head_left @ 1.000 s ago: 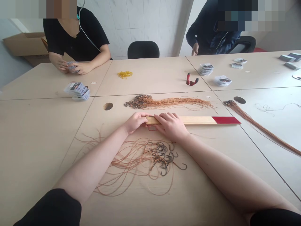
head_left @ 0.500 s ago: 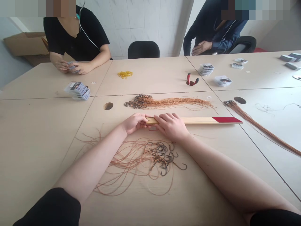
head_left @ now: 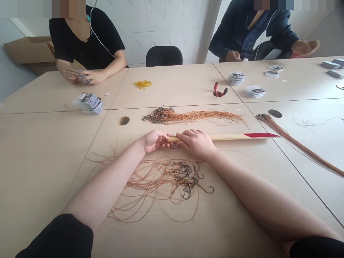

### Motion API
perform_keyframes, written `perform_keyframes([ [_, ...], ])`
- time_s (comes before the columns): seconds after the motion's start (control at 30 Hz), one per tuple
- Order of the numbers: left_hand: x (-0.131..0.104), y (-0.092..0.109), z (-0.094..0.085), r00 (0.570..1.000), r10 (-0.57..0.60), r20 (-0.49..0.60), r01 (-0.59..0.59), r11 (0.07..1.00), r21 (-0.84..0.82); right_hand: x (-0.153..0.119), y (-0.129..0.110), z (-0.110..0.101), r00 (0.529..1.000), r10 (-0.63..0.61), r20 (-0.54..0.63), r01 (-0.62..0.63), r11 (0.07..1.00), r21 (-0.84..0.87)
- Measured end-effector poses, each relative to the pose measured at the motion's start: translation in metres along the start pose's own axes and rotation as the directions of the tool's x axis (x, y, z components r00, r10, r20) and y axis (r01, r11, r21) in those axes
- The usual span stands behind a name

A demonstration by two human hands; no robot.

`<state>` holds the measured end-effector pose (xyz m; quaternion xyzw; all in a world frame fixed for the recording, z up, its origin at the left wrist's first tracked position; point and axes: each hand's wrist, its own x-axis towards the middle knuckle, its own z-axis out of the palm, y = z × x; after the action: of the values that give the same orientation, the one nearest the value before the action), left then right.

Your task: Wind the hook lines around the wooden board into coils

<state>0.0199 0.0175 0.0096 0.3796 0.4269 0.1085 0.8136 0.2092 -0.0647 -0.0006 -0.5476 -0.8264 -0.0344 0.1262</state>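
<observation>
A long, narrow wooden strip (head_left: 228,137) with a red far end lies across the table in front of me. My right hand (head_left: 196,143) is wrapped over its left part. My left hand (head_left: 156,141) pinches the strip's left tip; any small thing between those fingertips is too hidden to make out. Nearer to me, between my forearms, lies a loose heap of fishing hooks (head_left: 185,177) with orange-brown lines (head_left: 142,186) trailing left. Just beyond the strip a bundle of hooked lines (head_left: 193,116) is stretched out, its hooks at the left.
Another bundle of lines (head_left: 298,141) runs along the right. Red-handled pliers (head_left: 220,91) stand in a table hole. Yellow pieces (head_left: 143,84) and stacked clear boxes (head_left: 90,104) lie farther off. Two people sit opposite; one holds a small pack (head_left: 84,76).
The strip has tilted slightly, its red end a little higher and farther right. My hands have hardly moved. The person at the far right has swung an arm out to the side.
</observation>
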Motion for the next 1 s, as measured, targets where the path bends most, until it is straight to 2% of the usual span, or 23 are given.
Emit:
perform_keyframes([
  [0.47, 0.003, -0.002, -0.001, 0.999, 0.024, 0.034, -0.025, 1.0, 0.019, 0.001, 0.004, -0.009, 1.0, -0.004, 0.022, 0.003, 0.999, 0.033],
  [0.6, 0.004, -0.006, 0.0, 0.992, 0.116, 0.039, -0.116, 0.993, -0.019, 0.0, 0.003, -0.003, 1.0, -0.014, -0.009, 0.014, 1.0, 0.013],
  [0.73, 0.004, -0.011, 0.001, 0.968, 0.238, 0.081, -0.237, 0.971, -0.021, 0.0, 0.001, 0.006, 0.999, -0.008, -0.049, 0.008, 1.0, -0.012],
  [1.0, 0.006, -0.015, 0.004, 0.948, 0.314, 0.054, -0.317, 0.946, 0.068, -0.001, 0.002, 0.011, 0.997, 0.02, -0.077, -0.018, 1.0, 0.024],
])
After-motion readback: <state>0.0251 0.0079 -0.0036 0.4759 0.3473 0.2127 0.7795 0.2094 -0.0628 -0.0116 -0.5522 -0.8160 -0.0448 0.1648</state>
